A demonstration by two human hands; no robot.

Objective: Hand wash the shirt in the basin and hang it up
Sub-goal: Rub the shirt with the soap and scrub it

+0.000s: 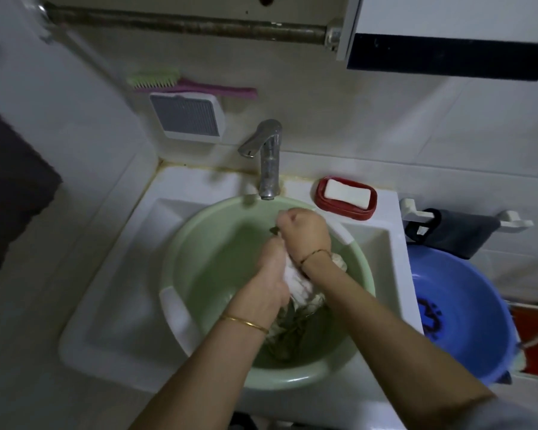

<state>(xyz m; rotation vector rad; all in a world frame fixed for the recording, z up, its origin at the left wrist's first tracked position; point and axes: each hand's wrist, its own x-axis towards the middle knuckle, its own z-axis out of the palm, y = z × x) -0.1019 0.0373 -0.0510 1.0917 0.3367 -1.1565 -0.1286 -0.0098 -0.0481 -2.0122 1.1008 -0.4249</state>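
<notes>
Head view: both hands, left and right, grip the shirt over the green basin.

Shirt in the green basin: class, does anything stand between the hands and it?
Nothing visible: the left hand and right hand both grip the wet, whitish bunched shirt directly, over the pale green plastic basin.

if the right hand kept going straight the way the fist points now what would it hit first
Probably the faucet. The right hand, its grip closed on the shirt, points up-frame toward the far rim of the green basin, with the spout right above that rim. Depth is unclear; if it stays low, it might meet the rim first.
</notes>
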